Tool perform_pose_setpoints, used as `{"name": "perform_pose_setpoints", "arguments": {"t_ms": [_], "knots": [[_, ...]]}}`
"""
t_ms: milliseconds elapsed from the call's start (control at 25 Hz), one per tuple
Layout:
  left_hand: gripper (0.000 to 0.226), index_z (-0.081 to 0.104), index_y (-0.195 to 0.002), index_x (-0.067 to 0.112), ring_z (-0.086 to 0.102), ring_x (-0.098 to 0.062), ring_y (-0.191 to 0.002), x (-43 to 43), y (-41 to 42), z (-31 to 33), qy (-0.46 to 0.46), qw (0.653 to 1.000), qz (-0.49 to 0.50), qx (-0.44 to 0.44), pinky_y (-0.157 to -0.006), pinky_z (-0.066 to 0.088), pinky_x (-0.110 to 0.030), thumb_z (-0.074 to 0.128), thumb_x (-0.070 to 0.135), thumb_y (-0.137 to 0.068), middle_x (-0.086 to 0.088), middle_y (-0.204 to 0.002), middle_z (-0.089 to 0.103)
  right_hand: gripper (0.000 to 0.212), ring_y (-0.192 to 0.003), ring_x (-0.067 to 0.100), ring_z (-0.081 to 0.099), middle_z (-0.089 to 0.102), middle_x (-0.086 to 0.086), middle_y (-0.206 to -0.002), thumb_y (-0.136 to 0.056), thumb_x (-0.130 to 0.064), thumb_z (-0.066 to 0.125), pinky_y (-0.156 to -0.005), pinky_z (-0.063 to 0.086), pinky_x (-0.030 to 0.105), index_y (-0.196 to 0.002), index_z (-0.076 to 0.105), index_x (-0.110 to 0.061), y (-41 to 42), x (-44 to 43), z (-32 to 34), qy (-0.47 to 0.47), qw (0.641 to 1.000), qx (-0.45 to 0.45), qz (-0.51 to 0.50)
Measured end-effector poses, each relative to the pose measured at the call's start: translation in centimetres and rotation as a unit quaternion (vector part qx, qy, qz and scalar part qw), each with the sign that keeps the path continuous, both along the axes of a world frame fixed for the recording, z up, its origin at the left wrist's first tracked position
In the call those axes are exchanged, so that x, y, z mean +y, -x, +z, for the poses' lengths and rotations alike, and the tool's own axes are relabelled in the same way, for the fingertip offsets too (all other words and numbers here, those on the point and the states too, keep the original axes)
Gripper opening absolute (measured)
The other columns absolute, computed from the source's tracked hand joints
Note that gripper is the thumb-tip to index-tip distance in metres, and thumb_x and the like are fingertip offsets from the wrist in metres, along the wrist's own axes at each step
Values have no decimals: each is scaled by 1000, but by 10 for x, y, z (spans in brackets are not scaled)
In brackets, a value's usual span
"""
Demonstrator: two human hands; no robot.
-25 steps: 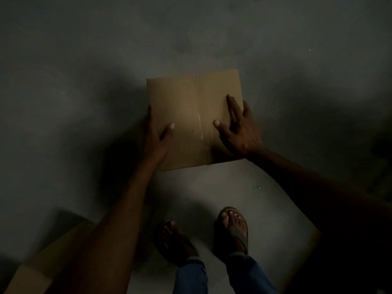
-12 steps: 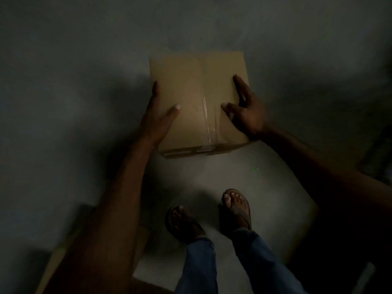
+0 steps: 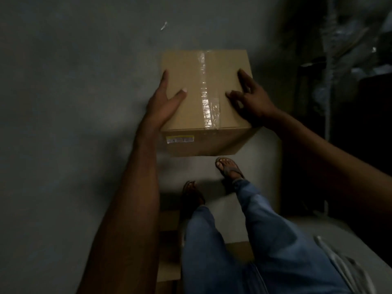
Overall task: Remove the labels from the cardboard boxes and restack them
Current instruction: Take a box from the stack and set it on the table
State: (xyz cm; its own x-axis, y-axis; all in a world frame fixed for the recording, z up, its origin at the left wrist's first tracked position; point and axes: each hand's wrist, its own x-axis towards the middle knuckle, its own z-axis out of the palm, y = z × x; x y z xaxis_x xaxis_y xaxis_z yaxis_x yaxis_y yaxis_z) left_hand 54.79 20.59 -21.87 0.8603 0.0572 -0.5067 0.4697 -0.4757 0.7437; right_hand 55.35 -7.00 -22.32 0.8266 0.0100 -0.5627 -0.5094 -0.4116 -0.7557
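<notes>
A brown cardboard box point(image 3: 220, 81) is held up in front of me, above the floor. Clear tape point(image 3: 204, 90) runs down the middle of its top. A small white and yellow label point(image 3: 180, 139) is stuck on the near side face, at the upper left. My left hand point(image 3: 164, 102) grips the box's left edge, thumb on top and fingers down the side. My right hand point(image 3: 250, 97) presses on the top near the right edge, fingers spread. The box's far and right sides are hidden.
My feet in sandals point(image 3: 229, 169) stand on a pale sheet point(image 3: 263, 158) on the grey floor point(image 3: 63, 124). Flat cardboard point(image 3: 169, 251) lies by my left leg. Dark wrapped goods point(image 3: 350, 60) and a dark upright object stand at the right.
The box has come up off the floor and tilted toward me, so its near side with the label now shows. Both hands stayed on it. My right foot has stepped forward.
</notes>
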Motion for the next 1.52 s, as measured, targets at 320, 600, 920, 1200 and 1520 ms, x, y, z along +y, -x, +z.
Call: {"name": "perform_pose_setpoints", "arguments": {"t_ms": [320,600,920,1200,1520], "knots": [[86,11,-163,37,33,-19,-149,-141,48,119,15,975,-220,-20,-117,26,-27,62,54,-96,4,-166,28,89,-146,23,43,38,1,-165,-85,-53,71,-120,36,39,-161,26,-44,160,-109,111,86,968,-31,-232],[84,8,-160,46,38,-27,-146,-273,113,156,17,921,-389,-21,-118,35,-47,62,55,-96,-2,-165,30,86,-143,36,42,33,11,-163,-93,-59,65,-116,38,54,-162,14,-50,309,-182,145,117,920,-1,-375],[85,10,-160,49,43,-27,-142,-386,197,165,46,802,-595,13,-109,42,-46,64,55,-95,-4,-163,33,89,-150,30,37,30,2,-169,-90,-60,66,-118,38,54,-163,18,-45,456,-184,161,127,797,8,-590],[89,4,-159,51,42,-31,-142,-473,320,190,51,644,-763,6,-112,42,-57,61,64,-92,-3,-165,30,83,-148,26,40,33,-3,-167,-92,-50,69,-117,39,50,-160,21,-50,588,-165,193,148,633,27,-759],[85,10,-162,39,38,-23,-147,-583,481,234,114,533,-838,-15,-117,32,-36,60,55,-97,0,-166,30,87,-147,26,40,31,-2,-168,-87,-48,71,-115,41,51,-160,23,-48,727,-208,241,156,519,-7,-840]]}}
